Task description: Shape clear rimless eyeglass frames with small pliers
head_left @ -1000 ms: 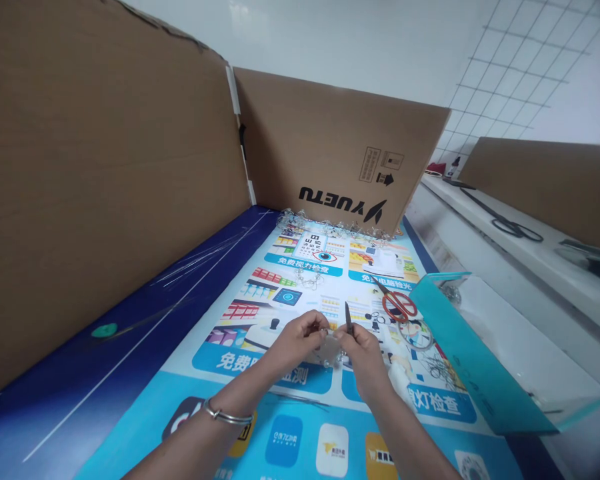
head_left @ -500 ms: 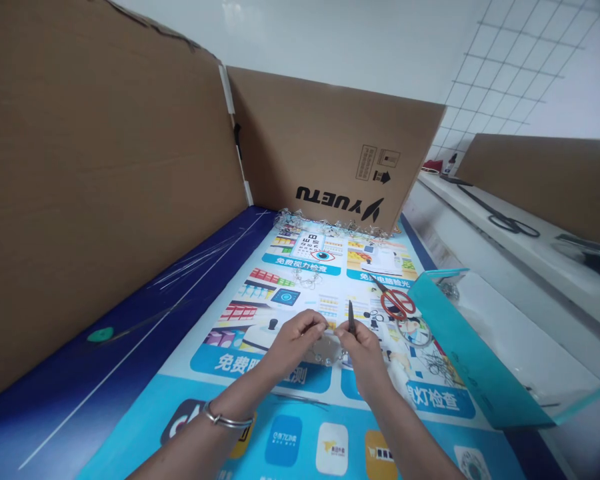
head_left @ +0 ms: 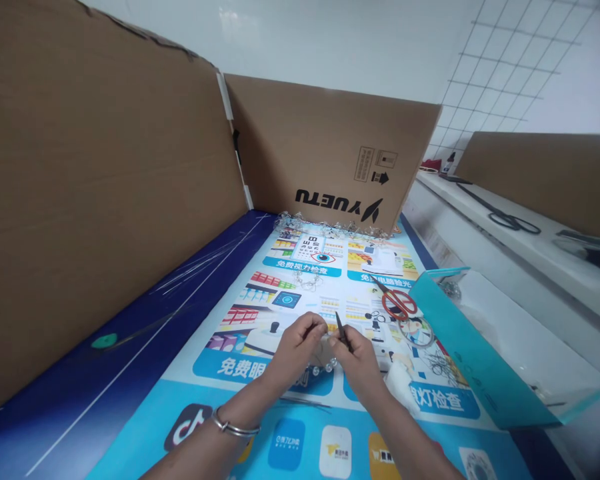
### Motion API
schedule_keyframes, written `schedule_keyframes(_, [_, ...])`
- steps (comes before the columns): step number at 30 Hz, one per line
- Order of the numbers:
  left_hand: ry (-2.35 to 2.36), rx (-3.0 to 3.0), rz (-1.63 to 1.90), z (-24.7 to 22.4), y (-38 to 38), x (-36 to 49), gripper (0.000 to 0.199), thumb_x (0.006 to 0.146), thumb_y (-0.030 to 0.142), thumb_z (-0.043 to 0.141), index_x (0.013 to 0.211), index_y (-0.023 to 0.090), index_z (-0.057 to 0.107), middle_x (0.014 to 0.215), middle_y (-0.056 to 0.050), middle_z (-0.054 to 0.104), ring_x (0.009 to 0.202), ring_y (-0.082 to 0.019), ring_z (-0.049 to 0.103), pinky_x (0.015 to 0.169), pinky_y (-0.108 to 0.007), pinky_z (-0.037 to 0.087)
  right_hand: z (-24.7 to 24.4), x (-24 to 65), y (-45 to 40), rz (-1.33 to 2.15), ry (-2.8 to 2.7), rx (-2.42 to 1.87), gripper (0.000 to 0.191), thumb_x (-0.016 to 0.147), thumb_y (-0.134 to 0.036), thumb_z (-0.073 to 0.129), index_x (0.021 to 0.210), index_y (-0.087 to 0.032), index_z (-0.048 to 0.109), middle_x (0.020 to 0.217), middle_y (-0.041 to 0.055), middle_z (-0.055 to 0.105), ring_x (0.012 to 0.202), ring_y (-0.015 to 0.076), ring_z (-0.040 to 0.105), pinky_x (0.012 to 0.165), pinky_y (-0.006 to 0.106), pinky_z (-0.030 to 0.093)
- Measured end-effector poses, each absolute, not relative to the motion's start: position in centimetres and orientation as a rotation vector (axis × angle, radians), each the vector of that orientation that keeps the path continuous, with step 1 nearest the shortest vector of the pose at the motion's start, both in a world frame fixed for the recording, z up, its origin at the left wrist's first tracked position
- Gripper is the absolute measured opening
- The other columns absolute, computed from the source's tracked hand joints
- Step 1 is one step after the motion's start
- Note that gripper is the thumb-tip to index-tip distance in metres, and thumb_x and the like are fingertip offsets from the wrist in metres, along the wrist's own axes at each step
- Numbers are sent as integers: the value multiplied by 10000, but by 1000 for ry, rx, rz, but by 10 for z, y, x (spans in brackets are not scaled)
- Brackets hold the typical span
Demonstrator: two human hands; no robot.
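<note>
My left hand [head_left: 300, 340], with a silver bangle on its wrist, pinches one end of a thin strand with clear beads [head_left: 325, 367]. Close at its right, my right hand [head_left: 354, 350] has its fingers wrapped round a dark pointed tool [head_left: 341, 328], whose tip points up and away. The right fingertips also meet the strand near the left ones. The beads hang just below and between both hands. What exactly the fingertips pinch is too small to tell.
Red-handled scissors [head_left: 399, 304] and a wire coil [head_left: 416, 332] lie right of my hands, near a white cloth [head_left: 400, 381]. A teal box [head_left: 485, 353] stands further right. Cardboard panels [head_left: 330, 147] rise behind and left. Beaded pieces [head_left: 307, 280] lie ahead.
The dark tool has tilted leftward and moved slightly down and left with my right hand. The beads now show more clearly beneath my hands. The view has shifted slightly.
</note>
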State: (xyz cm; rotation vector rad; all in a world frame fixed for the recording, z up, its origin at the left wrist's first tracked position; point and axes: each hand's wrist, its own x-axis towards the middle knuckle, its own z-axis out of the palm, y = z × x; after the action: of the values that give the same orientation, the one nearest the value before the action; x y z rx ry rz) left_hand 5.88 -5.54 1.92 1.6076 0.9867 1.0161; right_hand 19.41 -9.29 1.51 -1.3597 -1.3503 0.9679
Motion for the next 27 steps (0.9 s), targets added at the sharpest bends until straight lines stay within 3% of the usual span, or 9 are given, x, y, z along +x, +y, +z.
schedule_keyframes(5, [952, 1615, 1037, 22, -55, 57, 173, 827, 295, 410, 798, 162, 517, 753, -3, 514, 699, -120, 467, 642, -213, 377, 16, 197, -93, 901, -1465, -1402, 149, 770, -303, 461, 722, -169, 508, 593, -51, 394, 551, 82, 344, 507, 188, 285])
schedule_keyframes(17, [1031, 1698, 1094, 17, -55, 56, 199, 865, 301, 358, 760, 173, 469, 645, 31, 426, 608, -97, 402, 586, -210, 327, 10, 201, -92, 670, -1698, -1493, 176, 797, -280, 444, 656, -176, 450, 596, -48, 396, 564, 85, 383, 507, 191, 267])
schedule_keyframes(27, [1095, 1778, 1264, 18, -51, 49, 171, 871, 252, 343, 754, 175, 442, 694, 12, 432, 664, -109, 423, 637, -222, 339, 11, 214, -90, 196, -1925, -1695, 92, 791, -251, 460, 769, -186, 520, 779, 28, 533, 764, 153, 471, 661, 230, 324])
